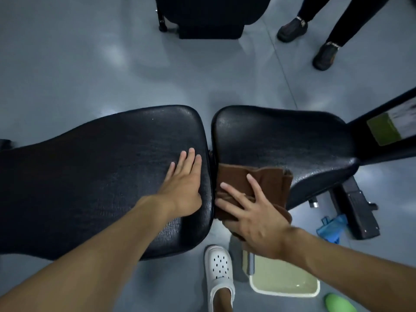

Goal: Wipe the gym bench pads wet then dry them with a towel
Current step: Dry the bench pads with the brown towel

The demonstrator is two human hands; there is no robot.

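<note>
as right hand [255, 222] presses towel [269, 183], pebbled pads [108, 176]

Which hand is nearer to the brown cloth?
Right. The right hand lies on the brown cloth with spread fingers; the left hand rests flat on the long pad, across the gap from it.

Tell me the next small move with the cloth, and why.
Probably slide the right hand with the brown cloth away from you across the right pad. The cloth sits at that pad's near corner by the gap, so most of the pad lies beyond it. The left hand lies flat on the left pad, seemingly as a brace.
</note>
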